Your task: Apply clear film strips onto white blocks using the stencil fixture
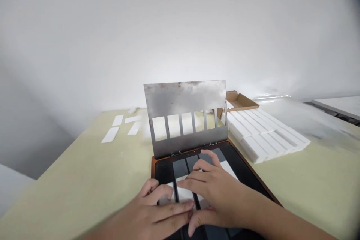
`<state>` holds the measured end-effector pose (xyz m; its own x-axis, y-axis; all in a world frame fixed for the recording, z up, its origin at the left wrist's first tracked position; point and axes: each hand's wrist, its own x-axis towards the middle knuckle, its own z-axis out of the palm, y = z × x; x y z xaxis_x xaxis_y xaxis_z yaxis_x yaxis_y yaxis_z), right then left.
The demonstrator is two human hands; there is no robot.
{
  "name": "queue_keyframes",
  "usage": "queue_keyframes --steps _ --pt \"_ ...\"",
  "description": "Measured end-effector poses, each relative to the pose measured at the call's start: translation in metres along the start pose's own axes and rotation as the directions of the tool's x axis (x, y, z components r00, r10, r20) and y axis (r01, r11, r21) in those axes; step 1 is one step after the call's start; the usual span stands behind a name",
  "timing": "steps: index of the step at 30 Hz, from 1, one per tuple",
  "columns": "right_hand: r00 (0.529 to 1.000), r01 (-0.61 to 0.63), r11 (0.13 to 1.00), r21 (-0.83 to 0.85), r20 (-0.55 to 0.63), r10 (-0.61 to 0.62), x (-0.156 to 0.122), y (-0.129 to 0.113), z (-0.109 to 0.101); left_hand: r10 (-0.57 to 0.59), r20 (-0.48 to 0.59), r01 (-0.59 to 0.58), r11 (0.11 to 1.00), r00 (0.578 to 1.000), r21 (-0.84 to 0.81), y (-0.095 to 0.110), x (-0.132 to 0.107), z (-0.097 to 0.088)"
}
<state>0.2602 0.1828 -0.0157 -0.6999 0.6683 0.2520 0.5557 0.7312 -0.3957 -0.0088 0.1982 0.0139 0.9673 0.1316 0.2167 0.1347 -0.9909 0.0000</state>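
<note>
A dark slotted tray (164,170) with an orange-brown rim lies at the near edge of the table. White rectangular pieces (184,194) sit in its slots. A hinged metal stencil plate (184,99) with several upright openings stands raised behind it. My left hand (157,215) rests on the tray's near left, fingers laid flat across the white pieces. My right hand (216,191) lies over the middle slots, fingers stretched and spread, fingertips pressing on the white pieces. Neither hand grips anything.
Rows of white strips (264,133) are stacked to the right of the tray, with an open cardboard box (242,101) behind them. A few loose white pieces (116,129) lie at the far left of the pale green table (84,180). A white wall stands behind.
</note>
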Motion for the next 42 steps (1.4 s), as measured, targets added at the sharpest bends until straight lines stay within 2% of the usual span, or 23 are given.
queue_keyframes --steps 7,13,15,18,20,24,26,31,35,39,42 --pt "1.0 -0.025 0.999 -0.045 -0.003 0.024 0.001 0.001 0.005 -0.156 -0.055 0.155 0.988 0.986 -0.015 0.002 -0.017 0.027" --pt "0.998 -0.064 0.997 -0.049 0.013 0.065 0.004 -0.004 0.001 -0.22 -0.054 0.214 0.972 0.974 -0.099 -0.002 -0.022 0.033" --pt "0.997 -0.075 0.996 -0.046 0.012 0.075 0.004 -0.004 0.001 -0.207 -0.115 0.194 0.974 0.972 -0.115 -0.004 -0.024 0.033" --pt "0.996 -0.084 0.995 -0.059 0.0 0.084 0.005 -0.002 0.003 -0.061 -0.18 0.039 0.992 0.982 -0.123 -0.002 -0.027 0.033" --pt "0.997 -0.078 0.995 -0.07 -0.019 0.076 0.004 -0.001 0.004 -0.006 -0.159 -0.013 0.993 0.987 -0.12 0.001 -0.026 0.032" --pt "0.998 -0.059 0.996 -0.068 -0.04 0.056 0.002 0.001 0.007 0.008 -0.035 -0.013 0.991 0.999 -0.13 0.003 -0.019 0.027" --pt "0.998 -0.053 0.996 -0.07 -0.045 0.05 0.001 0.0 0.008 0.014 -0.009 -0.015 0.991 1.0 -0.133 0.001 -0.017 0.023" --pt "0.998 -0.049 0.997 -0.058 -0.053 0.045 0.0 -0.004 0.005 -0.066 -0.038 0.061 0.99 0.997 -0.126 -0.002 -0.019 0.022" --pt "0.997 -0.067 0.994 -0.082 -0.042 0.064 -0.001 -0.005 0.005 -0.085 -0.029 0.08 0.984 0.996 -0.159 -0.001 -0.021 0.026" --pt "0.991 -0.131 0.969 -0.211 -0.028 0.128 -0.001 0.0 0.01 -0.107 0.041 0.114 0.971 0.993 -0.212 0.001 -0.019 0.025" --pt "0.985 -0.167 0.957 -0.238 -0.002 0.172 -0.001 0.003 0.011 -0.126 0.088 0.143 0.961 0.988 -0.234 0.002 -0.018 0.024"
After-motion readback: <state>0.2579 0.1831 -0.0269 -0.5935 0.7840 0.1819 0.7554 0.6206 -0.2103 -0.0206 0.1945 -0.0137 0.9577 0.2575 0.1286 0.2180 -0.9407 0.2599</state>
